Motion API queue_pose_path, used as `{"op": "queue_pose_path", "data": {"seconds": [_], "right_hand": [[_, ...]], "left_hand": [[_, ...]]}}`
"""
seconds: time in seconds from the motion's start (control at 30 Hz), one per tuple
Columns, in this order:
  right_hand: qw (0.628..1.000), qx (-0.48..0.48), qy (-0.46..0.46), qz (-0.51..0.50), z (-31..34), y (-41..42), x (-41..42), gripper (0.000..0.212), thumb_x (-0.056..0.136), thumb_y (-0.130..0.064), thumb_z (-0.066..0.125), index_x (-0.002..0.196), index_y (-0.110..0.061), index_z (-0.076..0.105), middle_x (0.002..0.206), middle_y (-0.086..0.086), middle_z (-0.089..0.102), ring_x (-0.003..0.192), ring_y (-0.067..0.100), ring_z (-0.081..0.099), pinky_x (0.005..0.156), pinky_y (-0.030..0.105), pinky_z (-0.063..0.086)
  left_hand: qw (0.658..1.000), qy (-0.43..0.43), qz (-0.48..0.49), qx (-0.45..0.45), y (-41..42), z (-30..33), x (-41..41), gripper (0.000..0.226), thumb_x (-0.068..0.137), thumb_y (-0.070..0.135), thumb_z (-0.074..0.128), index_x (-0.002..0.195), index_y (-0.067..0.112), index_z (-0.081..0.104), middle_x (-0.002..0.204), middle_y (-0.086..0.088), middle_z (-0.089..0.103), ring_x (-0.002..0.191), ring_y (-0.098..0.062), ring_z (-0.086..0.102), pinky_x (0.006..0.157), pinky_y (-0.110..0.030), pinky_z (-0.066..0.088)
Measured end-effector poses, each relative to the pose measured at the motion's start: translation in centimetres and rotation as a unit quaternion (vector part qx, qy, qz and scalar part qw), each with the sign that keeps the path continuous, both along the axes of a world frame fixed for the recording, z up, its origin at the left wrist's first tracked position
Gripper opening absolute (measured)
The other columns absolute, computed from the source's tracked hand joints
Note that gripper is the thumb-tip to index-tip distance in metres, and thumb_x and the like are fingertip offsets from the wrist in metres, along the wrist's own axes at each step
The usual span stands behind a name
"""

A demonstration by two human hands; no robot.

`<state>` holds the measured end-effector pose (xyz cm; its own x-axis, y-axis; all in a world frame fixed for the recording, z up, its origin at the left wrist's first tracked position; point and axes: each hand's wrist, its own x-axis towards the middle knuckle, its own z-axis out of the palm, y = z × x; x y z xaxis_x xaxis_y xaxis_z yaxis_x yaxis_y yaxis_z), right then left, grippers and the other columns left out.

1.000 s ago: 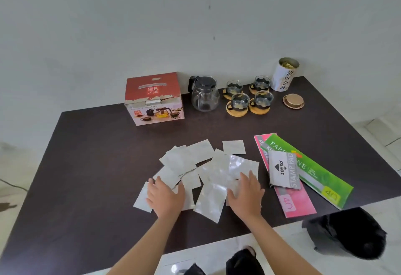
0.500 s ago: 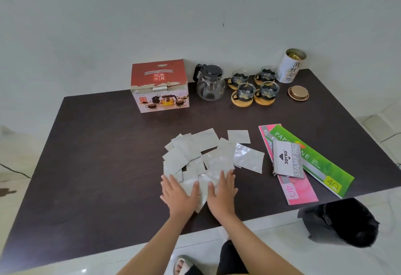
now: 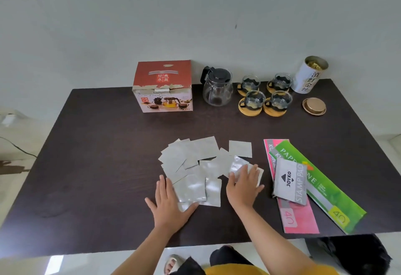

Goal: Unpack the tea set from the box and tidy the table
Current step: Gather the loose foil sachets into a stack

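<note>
Foil sachets [image 3: 196, 166] under both flat hands: left [image 3: 168, 204], right [image 3: 244, 184]

1. A dark tabletop [image 3: 91, 166] carries a scatter of silver foil packets [image 3: 191, 157] at its middle.
2. The left hand [image 3: 169, 205] lies flat, fingers straight, at the packets' near left edge.
3. The right hand [image 3: 244, 185] presses flat on the packets' right side.
4. Right of the packets lie a pink sheet [image 3: 300, 218], a green sheet [image 3: 338, 201] and a grey stamp-pad pouch [image 3: 289, 181] on top.
5. Behind the packets stand a red box [image 3: 162, 86], a glass teapot [image 3: 217, 88], four glass cups [image 3: 267, 96] on wooden coasters, an open tin [image 3: 309, 75] and its gold lid [image 3: 314, 106].
</note>
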<state>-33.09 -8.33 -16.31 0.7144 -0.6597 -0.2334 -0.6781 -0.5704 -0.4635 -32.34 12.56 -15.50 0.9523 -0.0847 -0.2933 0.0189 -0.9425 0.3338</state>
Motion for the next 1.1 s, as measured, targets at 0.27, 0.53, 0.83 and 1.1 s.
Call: {"op": "queue_pose_path", "data": {"seconds": [0.27, 0.53, 0.83, 1.1], "right_hand": [[0.96, 0.155, -0.151, 0.18, 0.8, 2.8, 1.6, 0.04, 0.1, -0.024, 0.04, 0.139, -0.014, 0.041, 0.16, 0.005, 0.011, 0.147, 0.02, 0.003, 0.119, 0.04, 0.017], [0.996, -0.005, -0.02, 0.083, 0.0, -4.8, 6.4, 0.058, 0.099, -0.037, 0.04, 0.149, -0.013, 0.025, 0.161, 0.008, 0.004, 0.148, 0.024, -0.001, 0.114, 0.059, 0.0], [0.95, 0.072, -0.049, 0.3, -0.1, 0.6, 4.7, 0.054, 0.1, -0.038, 0.037, 0.149, -0.017, 0.026, 0.161, 0.0, 0.008, 0.148, 0.014, 0.0, 0.116, 0.047, -0.008], [0.939, 0.084, -0.129, 0.309, 0.9, 0.6, 9.1, 0.06, 0.096, -0.044, 0.042, 0.146, -0.013, 0.032, 0.158, 0.006, 0.02, 0.145, 0.022, 0.015, 0.118, 0.05, 0.014]], "left_hand": [[0.996, 0.011, 0.082, -0.038, -3.7, -0.5, 1.5, 0.134, 0.053, 0.095, 0.033, 0.148, 0.01, -0.01, 0.158, -0.008, -0.013, 0.145, -0.024, -0.012, 0.112, -0.059, 0.001], [0.998, -0.05, 0.017, 0.019, -3.1, -1.2, 0.7, 0.125, 0.062, 0.096, 0.03, 0.15, 0.011, 0.006, 0.159, -0.007, -0.003, 0.146, -0.024, -0.001, 0.112, -0.059, 0.009], [0.998, -0.047, 0.036, 0.018, -3.4, -1.4, 0.7, 0.122, 0.063, 0.094, 0.031, 0.151, 0.014, 0.006, 0.159, 0.002, -0.006, 0.146, -0.017, -0.008, 0.114, -0.056, 0.005], [0.998, -0.051, 0.041, 0.023, -3.3, -1.3, 0.7, 0.121, 0.06, 0.095, 0.031, 0.151, 0.018, 0.009, 0.16, 0.002, -0.001, 0.147, -0.018, -0.002, 0.114, -0.055, 0.009]]}}
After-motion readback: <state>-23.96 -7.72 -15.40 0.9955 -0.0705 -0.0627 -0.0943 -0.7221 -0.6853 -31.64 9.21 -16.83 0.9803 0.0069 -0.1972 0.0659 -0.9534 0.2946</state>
